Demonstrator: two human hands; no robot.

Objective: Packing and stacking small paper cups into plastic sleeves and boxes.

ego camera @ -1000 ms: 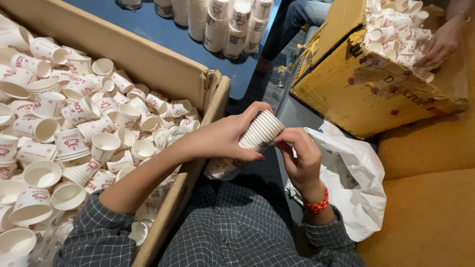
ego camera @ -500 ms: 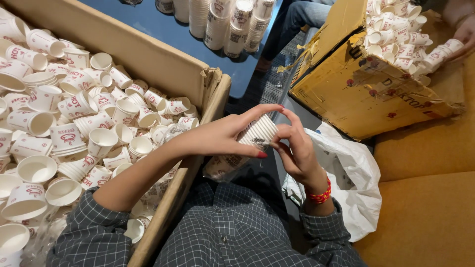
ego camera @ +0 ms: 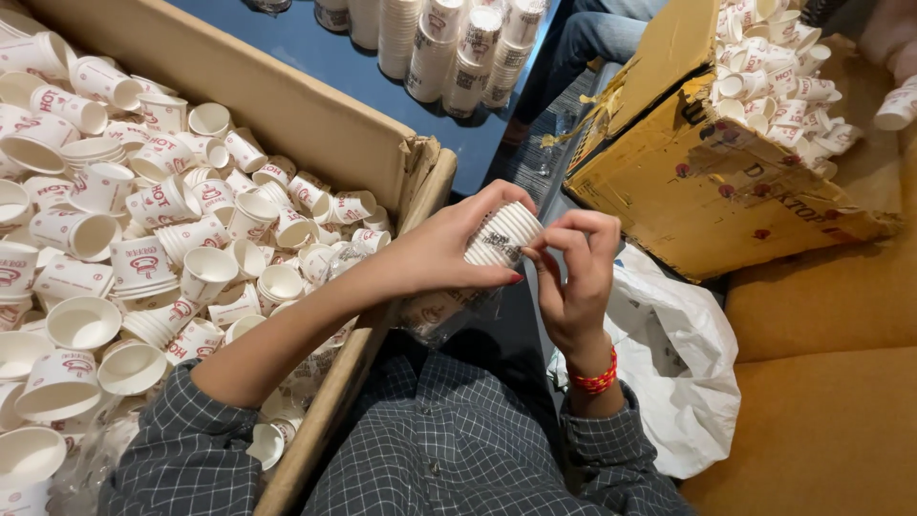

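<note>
My left hand grips a short stack of nested white paper cups, held sideways over my lap. My right hand, with a red bracelet at the wrist, has its fingertips on the open rim end of the same stack. A clear plastic sleeve with a few more cups hangs under my left hand. To my left stands a large cardboard box filled with several loose white cups with red print.
A second yellow cardboard box heaped with cups sits at the upper right, with another person's hand at its far corner. Tall cup stacks stand on the blue floor. A white plastic bag lies by my right arm on an orange surface.
My right hand has come up from below the stack and closed its fingers on the stack's rim end. The other person's hand at the yellow box has shifted right.
</note>
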